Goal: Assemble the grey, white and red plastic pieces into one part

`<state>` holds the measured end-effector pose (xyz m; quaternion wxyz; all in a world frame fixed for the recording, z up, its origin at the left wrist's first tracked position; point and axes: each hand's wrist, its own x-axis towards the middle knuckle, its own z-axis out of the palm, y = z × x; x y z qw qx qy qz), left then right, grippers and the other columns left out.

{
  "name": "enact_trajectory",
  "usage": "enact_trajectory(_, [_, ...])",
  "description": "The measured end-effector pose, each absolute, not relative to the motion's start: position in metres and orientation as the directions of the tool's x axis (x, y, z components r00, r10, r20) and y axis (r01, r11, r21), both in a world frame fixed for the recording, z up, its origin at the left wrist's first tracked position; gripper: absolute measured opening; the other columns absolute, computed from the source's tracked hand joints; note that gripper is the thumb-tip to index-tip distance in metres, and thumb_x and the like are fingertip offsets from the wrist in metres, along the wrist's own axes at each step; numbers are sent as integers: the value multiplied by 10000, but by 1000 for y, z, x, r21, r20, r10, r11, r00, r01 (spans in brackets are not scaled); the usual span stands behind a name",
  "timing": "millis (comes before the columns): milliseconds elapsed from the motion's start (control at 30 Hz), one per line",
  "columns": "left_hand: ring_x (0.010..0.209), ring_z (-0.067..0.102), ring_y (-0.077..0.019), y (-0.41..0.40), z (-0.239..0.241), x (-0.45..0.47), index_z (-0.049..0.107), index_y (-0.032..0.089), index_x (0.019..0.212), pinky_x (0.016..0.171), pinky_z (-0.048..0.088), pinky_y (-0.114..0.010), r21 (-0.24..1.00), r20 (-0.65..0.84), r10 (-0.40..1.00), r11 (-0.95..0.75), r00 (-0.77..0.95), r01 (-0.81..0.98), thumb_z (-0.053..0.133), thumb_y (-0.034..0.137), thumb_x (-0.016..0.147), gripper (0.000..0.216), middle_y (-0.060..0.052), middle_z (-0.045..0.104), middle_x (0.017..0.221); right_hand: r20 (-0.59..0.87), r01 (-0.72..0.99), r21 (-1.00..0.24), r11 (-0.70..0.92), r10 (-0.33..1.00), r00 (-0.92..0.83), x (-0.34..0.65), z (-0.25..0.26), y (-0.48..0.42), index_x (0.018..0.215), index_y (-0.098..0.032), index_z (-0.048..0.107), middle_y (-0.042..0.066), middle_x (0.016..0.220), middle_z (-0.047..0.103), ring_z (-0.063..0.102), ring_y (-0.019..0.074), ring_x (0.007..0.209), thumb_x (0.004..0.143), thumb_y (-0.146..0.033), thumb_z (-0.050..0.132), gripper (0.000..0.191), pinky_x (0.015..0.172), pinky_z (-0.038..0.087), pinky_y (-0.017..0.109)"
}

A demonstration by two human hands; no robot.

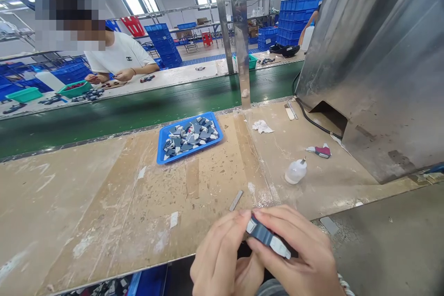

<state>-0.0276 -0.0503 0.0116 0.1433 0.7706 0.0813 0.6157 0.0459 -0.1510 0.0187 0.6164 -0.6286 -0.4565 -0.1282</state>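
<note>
Close to the table's front edge, my left hand (222,252) and my right hand (301,245) hold one small dark blue-grey plastic piece (262,233) with a white tip. My right thumb and fingers wrap its sides, while my left fingertips pinch its far end. Just beyond my hands lies a short flat metal strip (236,200). To their right stands a white squeeze bottle (296,171) with a thin nozzle. A maroon and grey piece (319,150) with a white tip lies past it. A blue tray (160,150) full of similar grey and white pieces sits farther back.
A green conveyor belt (138,118) runs behind the table. Across it, a person in a white shirt (120,53) handles small parts beside a green basket (74,90). At right stands a large metal housing (374,78) with a black cable. Crumpled tissue (262,126) lies near the post.
</note>
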Motion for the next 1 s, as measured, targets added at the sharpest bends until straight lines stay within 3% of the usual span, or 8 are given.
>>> enact_trajectory(167, [805, 744, -186, -47, 10, -36, 740, 120, 1031, 734, 614, -268, 285, 921, 264, -958, 288, -31, 712, -4, 753, 306, -35, 778, 882, 706, 817, -576, 32, 522, 478, 49, 30, -149, 989, -129, 687, 69, 873, 761, 730, 191, 732, 980, -235, 591, 143, 651, 616, 305])
enact_trajectory(300, [810, 756, -193, -47, 9, -45, 738, 96, 1046, 737, 609, -264, 262, 922, 243, -965, 302, -23, 676, 7, 775, 292, -59, 783, 899, 710, 910, -414, -17, 620, 334, 49, 37, -148, 977, -89, 697, 71, 772, 734, 691, 209, 632, 1030, -215, 458, 275, 564, 565, 366])
enact_trajectory(433, [801, 758, -184, -50, 13, -50, 744, 158, 1032, 736, 604, -267, 303, 890, 317, -948, 327, 95, 642, 52, 829, 251, -22, 793, 866, 715, 948, -318, 35, 665, 215, 49, 37, -147, 1012, -57, 687, 84, 773, 733, 674, 210, 633, 1015, -176, 470, 248, 599, 551, 377])
enact_trajectory(633, [722, 733, -155, -41, 20, -47, 734, 155, 997, 720, 608, -241, 140, 927, 146, -989, 346, 44, 644, 28, 822, 234, -21, 772, 796, 690, 870, -486, 81, 646, 326, 52, 34, -141, 804, -142, 631, 34, 621, 629, 541, 166, 525, 1038, -198, 435, 311, 496, 422, 335])
enact_trajectory(833, [748, 713, -152, -41, 24, -44, 691, 146, 993, 728, 598, -235, 292, 820, 244, -956, 518, -11, 655, 98, 899, 112, -51, 726, 816, 676, 787, -606, 118, 597, 432, 52, 28, -139, 839, -150, 629, 24, 637, 622, 555, 149, 547, 985, -172, 523, 182, 532, 448, 275])
enact_trajectory(1000, [673, 655, -125, -39, 18, -42, 681, 138, 970, 636, 549, -206, 308, 825, 234, -950, 515, -61, 594, 11, 878, 179, -43, 674, 755, 619, 773, -633, 44, 628, 471, 49, 24, -141, 727, -156, 590, 4, 604, 584, 529, 128, 536, 940, -144, 535, 220, 529, 399, 264])
